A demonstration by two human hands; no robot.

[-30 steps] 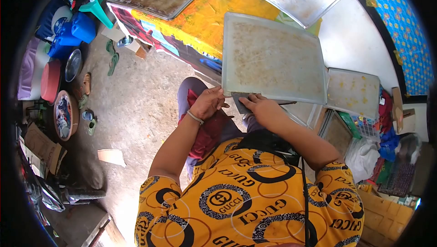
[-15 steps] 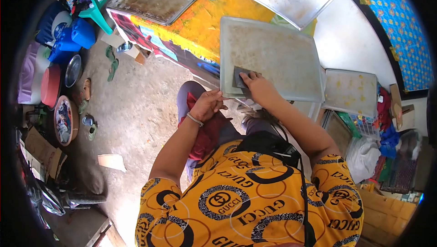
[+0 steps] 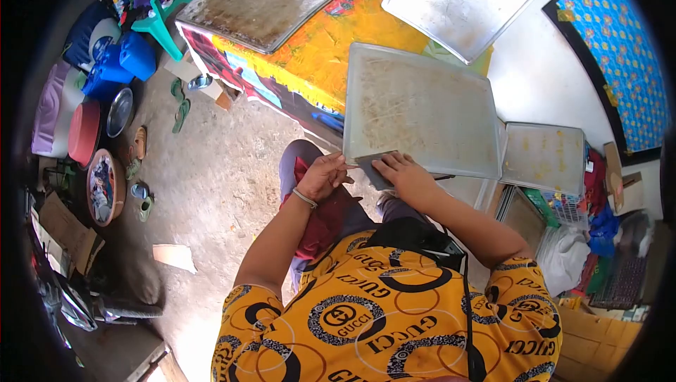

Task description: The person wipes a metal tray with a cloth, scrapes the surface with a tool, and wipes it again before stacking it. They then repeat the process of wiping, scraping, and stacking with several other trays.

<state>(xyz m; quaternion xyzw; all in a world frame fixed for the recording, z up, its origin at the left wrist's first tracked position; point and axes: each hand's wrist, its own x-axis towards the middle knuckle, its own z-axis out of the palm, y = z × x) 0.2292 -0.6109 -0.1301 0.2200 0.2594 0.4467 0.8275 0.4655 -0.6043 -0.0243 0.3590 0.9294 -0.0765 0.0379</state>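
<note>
A large grey metal baking tray (image 3: 429, 114), stained brown and marked with pale streaks, is tilted in front of me. My left hand (image 3: 324, 176) pinches its near left corner between thumb and fingers. A flat, dark grey rectangular scraper (image 3: 373, 173) lies under the fingers of my right hand (image 3: 408, 179), at the tray's near edge. Part of the scraper overhangs that edge, over my lap. A dark red cloth (image 3: 320, 220) is draped on my leg below my left hand.
A table with a yellow patterned cover (image 3: 310, 47) bears a browned tray (image 3: 257, 5) and a paler tray (image 3: 465, 5). Another tray (image 3: 542, 157) lies to the right above a basket (image 3: 563, 207). Basins, blue jugs (image 3: 137, 57) and slippers (image 3: 182, 114) line the left floor.
My right hand has drawn the scraper down toward me, from the tray's surface to its near edge. Pale streaks show more on the tray. My left hand stays at the corner.
</note>
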